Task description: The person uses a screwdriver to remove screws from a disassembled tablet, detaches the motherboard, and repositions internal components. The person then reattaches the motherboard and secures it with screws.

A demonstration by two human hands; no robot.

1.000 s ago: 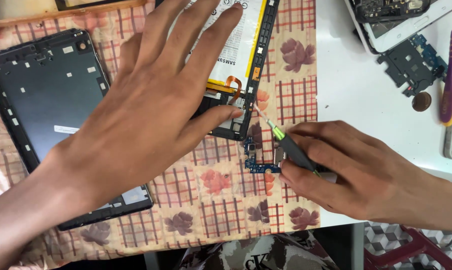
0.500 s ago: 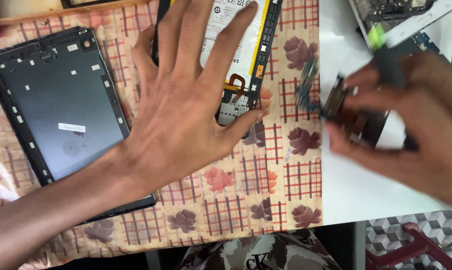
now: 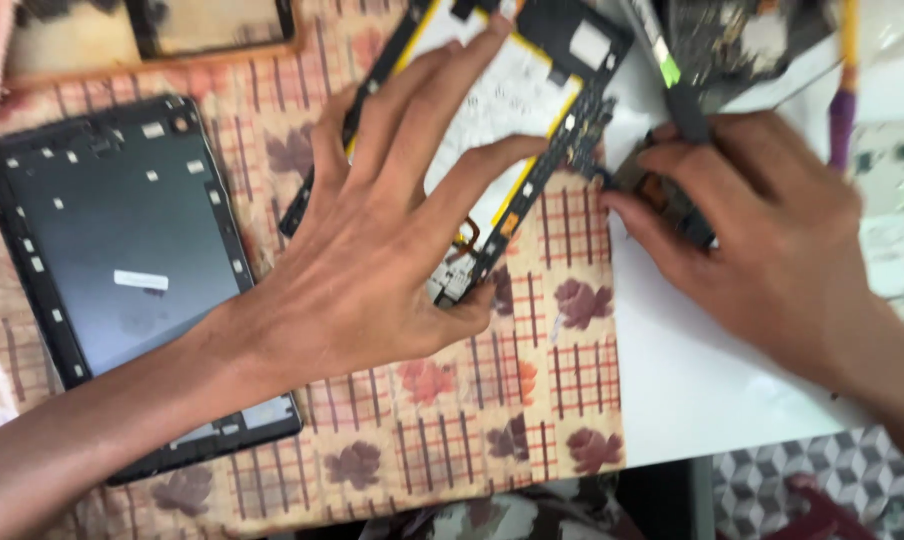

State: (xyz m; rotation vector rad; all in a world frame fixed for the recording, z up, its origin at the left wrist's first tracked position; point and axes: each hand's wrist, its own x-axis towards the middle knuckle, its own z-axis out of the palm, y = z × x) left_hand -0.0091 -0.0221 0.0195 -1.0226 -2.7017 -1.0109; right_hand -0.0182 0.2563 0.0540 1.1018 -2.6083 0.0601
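The opened tablet (image 3: 492, 110), its pale battery framed in yellow, lies tilted on the patterned cloth (image 3: 532, 380) near the top middle, its upper end cut off by the frame edge. To the far left a dark back cover (image 3: 122, 270) rests flat on the same cloth, its lower corner hidden under the forearm. The left hand (image 3: 372, 260) is spread wide, fingers pressed down on the battery and frame, covering much of the tablet's middle. Further right, on the white worktop (image 3: 692, 380), the right hand (image 3: 762, 230) is curled around a small dark part (image 3: 662, 195); it is blurred, and what exactly the fingers pinch is hard to tell. Above it a dark tool handle with a green tip (image 3: 677, 90) shows, smeared. More parts at the top right are too blurred to identify.
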